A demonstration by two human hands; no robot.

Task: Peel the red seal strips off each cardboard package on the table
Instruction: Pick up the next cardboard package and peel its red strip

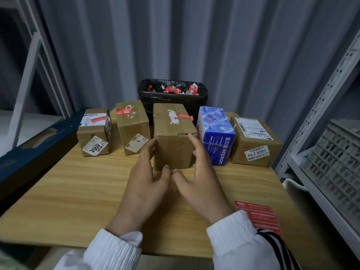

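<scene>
A tall cardboard box (172, 141) stands at the middle of the wooden table (78, 184), with a red seal strip (185, 116) on its top right. My left hand (145, 178) touches the box's left side and my right hand (200, 176) lies along its right side, fingers spread on both. Two more cardboard boxes stand to the left, the far one (94, 133) with a red strip (96, 119) over its label, the nearer one (133, 127) with a red strip (124, 111) on top. Another cardboard box (255, 143) stands far right.
A blue sepeon carton (216, 135) sits just right of the middle box. Behind the row, a black-lined bin (172, 96) holds several peeled red strips. A red sticker sheet (259, 217) lies near my right sleeve. Grey metal shelving (331, 133) flanks the right.
</scene>
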